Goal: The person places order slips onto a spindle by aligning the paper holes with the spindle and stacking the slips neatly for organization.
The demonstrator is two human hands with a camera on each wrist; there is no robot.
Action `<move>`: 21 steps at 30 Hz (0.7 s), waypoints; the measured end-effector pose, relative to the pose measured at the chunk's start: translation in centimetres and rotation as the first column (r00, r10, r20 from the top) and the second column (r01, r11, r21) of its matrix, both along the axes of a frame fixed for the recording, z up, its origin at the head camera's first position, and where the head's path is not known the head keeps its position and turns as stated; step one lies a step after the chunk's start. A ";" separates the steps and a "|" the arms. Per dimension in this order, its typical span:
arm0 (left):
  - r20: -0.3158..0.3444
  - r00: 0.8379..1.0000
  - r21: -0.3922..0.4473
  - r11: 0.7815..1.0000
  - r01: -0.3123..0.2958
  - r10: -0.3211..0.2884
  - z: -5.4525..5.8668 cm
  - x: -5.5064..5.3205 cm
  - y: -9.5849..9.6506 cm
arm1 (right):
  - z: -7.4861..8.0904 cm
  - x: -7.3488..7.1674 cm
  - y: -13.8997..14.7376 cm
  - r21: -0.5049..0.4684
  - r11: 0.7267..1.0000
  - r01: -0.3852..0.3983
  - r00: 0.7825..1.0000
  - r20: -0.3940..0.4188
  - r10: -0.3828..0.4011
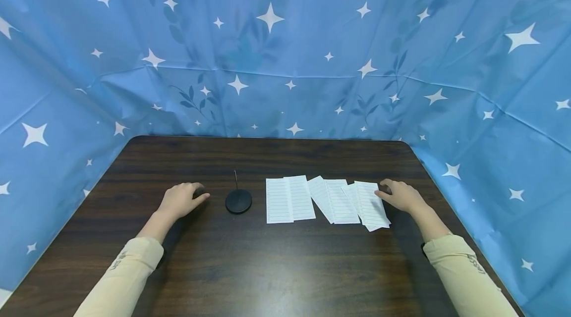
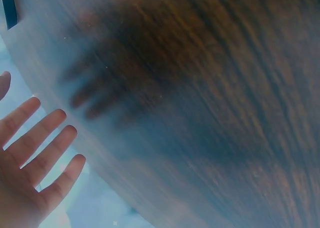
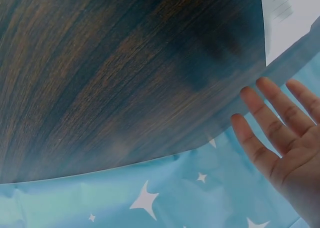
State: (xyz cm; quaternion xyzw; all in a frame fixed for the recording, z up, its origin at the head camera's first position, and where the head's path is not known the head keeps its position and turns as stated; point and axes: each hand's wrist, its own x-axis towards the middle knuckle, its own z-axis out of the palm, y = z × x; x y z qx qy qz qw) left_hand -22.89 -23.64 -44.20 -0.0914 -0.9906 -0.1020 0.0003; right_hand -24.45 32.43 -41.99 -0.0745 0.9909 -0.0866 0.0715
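My left hand (image 1: 180, 199) is over the left side of the table, its fingers relaxed and spread in the left wrist view, holding nothing. Just right of it stands a receipt spike (image 1: 238, 201), a round black base with a thin upright rod and no paper on it. Lined white paper slips lie in overlapping groups: a left group (image 1: 279, 201), a middle group (image 1: 342, 203) and a right group (image 1: 372, 205). My right hand (image 1: 403, 195), fingers loosely bent, has its thumb and fingertips right at the right group's edge. The right wrist view shows a slip (image 3: 285, 23) beyond its fingers.
The dark wood-grain table (image 1: 276, 262) has rounded far corners. A blue curtain (image 1: 285, 99) with white stars hangs behind it and along both sides, close to the table's edges.
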 end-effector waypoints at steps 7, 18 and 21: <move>-0.017 1.000 0.021 1.000 0.010 -0.009 -0.1 0.1 0.1 | 0.2 0.2 -0.4 -0.019 0.999 -0.027 1.000 -0.011 0.027; -0.023 0.998 0.072 0.996 0.051 -0.049 -0.2 0.5 0.6 | 0.1 0.7 -1.5 -0.034 0.995 -0.095 0.993 -0.073 0.092; -0.026 0.997 0.080 0.994 0.068 -0.066 -0.3 0.7 0.6 | 0.0 0.9 -1.8 -0.036 0.994 -0.101 0.992 -0.078 0.098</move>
